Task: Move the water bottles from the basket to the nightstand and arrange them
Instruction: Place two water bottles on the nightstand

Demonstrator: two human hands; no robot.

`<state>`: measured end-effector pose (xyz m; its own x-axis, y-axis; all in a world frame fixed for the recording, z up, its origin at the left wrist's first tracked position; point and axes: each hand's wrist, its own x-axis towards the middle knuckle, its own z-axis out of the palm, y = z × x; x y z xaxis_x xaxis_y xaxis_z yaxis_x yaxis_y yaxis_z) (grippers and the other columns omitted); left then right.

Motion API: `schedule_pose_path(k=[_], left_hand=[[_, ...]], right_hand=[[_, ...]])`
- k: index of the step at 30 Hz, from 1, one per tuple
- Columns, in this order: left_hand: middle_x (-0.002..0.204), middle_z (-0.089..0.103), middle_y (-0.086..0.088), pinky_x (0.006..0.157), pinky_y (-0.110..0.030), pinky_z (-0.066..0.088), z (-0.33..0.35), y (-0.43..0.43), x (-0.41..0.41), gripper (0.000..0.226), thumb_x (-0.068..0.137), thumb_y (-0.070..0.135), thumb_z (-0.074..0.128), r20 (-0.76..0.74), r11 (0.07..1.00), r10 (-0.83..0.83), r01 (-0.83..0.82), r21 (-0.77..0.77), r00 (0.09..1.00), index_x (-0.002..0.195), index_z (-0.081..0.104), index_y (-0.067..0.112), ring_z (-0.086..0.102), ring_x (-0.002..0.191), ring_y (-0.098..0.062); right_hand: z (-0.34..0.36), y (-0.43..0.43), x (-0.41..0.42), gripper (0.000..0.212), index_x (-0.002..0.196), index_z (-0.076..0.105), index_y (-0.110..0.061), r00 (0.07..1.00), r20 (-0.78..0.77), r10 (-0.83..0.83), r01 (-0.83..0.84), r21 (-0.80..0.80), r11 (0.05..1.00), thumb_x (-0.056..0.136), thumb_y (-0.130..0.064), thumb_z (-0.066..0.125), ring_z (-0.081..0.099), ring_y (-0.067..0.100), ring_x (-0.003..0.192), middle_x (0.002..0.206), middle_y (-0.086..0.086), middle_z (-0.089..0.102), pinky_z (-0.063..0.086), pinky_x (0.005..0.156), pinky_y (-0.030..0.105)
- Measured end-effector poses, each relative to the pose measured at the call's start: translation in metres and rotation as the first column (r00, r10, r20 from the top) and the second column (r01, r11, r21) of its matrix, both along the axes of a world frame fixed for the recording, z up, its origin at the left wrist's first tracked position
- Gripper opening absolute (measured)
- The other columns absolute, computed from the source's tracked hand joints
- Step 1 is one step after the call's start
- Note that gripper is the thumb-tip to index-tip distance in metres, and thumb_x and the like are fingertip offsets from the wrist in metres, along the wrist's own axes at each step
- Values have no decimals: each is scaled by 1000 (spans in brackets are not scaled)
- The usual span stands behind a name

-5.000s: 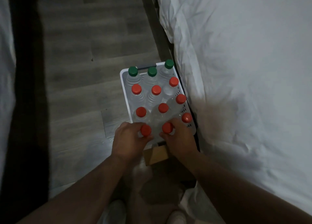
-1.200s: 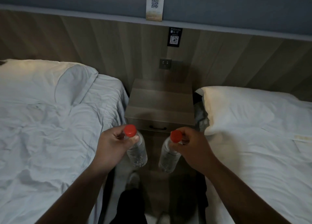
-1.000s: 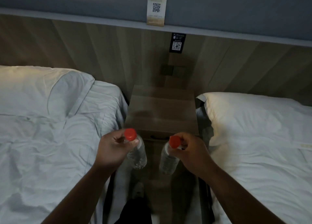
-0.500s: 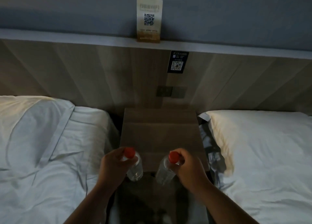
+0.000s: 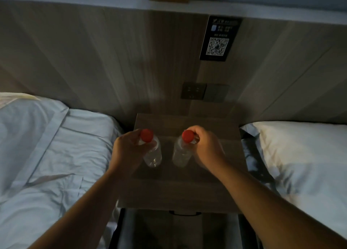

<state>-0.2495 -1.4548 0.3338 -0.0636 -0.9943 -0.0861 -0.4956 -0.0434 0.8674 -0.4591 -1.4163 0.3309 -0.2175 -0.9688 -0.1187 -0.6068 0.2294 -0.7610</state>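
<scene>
Each hand carries one clear water bottle with a red cap, over the top of the wooden nightstand (image 5: 180, 188). My left hand (image 5: 127, 149) grips the left bottle (image 5: 153, 155) around its neck and shoulder. My right hand (image 5: 206, 145) pinches the right bottle (image 5: 181, 156) just under its cap. Both bottles stand roughly upright over the middle of the nightstand, side by side with a gap between them. Whether their bases touch the wood I cannot tell. The basket is out of view.
A bed with rumpled white sheets (image 5: 47, 155) lies left of the nightstand, and a bed with a white pillow (image 5: 300, 155) lies right. Behind stands a wooden headboard panel with a socket plate (image 5: 193, 91) and a QR-code sign (image 5: 217, 40). A drawer handle (image 5: 185, 213) shows below.
I have come close to the nightstand. Both hands have carried the bottles forward from in front of its edge to above the middle of its top.
</scene>
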Motion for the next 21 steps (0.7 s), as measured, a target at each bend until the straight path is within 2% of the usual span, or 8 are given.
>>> schedule_pose_path(k=[4, 8, 12, 14, 16, 18, 20, 21], left_hand=[[67, 69, 21, 53, -7, 43, -21, -19, -8, 17, 71, 19, 82, -13, 999, -17, 17, -34, 1000, 76, 71, 31, 61, 60, 7], [70, 71, 9, 58, -18, 48, -43, -27, -10, 10, 73, 27, 80, 31, 999, -18, 19, -43, 999, 80, 72, 28, 65, 69, 0], [72, 71, 9, 61, -22, 50, -51, -31, -13, 10, 76, 30, 78, 53, 998, -20, 23, -56, 998, 82, 71, 30, 64, 71, 1], [73, 70, 11, 61, -17, 49, -56, -32, -13, 13, 76, 31, 78, 49, 997, -16, 20, -71, 999, 86, 70, 31, 64, 71, 4], [76, 68, 16, 61, -9, 45, -62, -33, -13, 19, 76, 30, 78, 44, 996, -5, 9, -86, 999, 88, 66, 37, 62, 73, 10], [80, 69, 19, 66, -12, 47, -73, -33, -11, 33, 74, 24, 80, -12, 998, -33, 33, -58, 999, 90, 63, 48, 63, 76, 10], [88, 69, 20, 69, -16, 50, -91, -34, -9, 50, 70, 19, 82, -41, 997, -76, 75, -26, 996, 95, 58, 55, 64, 82, 7], [92, 68, 18, 68, -13, 49, -97, -33, -8, 55, 67, 18, 83, -36, 995, -95, 94, -27, 995, 101, 56, 53, 64, 85, 7]], right_hand=[[-16, -18, -3, 25, 104, 59, -32, 999, -33, 35, -35, 6, 999, 85, -22, 70, 56, 3, 90, 98, -13, 61, 41, 76, 17], [-22, -19, -3, 32, 114, 59, -23, 995, -63, 80, -79, 28, 997, 85, -11, 67, 50, 5, 96, 103, -9, 58, 43, 87, 23], [-30, -23, -7, 34, 109, 57, -30, 999, -7, 34, -34, 35, 999, 84, -10, 68, 53, 7, 96, 102, -11, 59, 45, 86, 26], [-37, -25, -6, 32, 104, 54, -35, 998, 42, 37, -39, 51, 998, 84, -16, 70, 54, 3, 89, 96, -14, 58, 43, 79, 21], [-47, -22, -3, 27, 99, 52, -36, 993, 118, 27, -33, 51, 998, 85, -18, 68, 55, 0, 83, 90, -15, 59, 42, 71, 18], [-60, -18, 1, 25, 99, 52, -37, 986, 166, -17, 13, 21, 1000, 85, -24, 68, 59, 1, 83, 91, -11, 62, 45, 69, 18], [-77, -13, 5, 35, 107, 51, -36, 985, 169, -34, 29, 30, 999, 80, -26, 72, 62, 3, 90, 98, -9, 63, 49, 75, 20], [-87, -11, 7, 44, 113, 50, -33, 986, 164, -34, 26, 53, 998, 77, -28, 75, 62, 4, 94, 103, -9, 63, 51, 80, 23]])
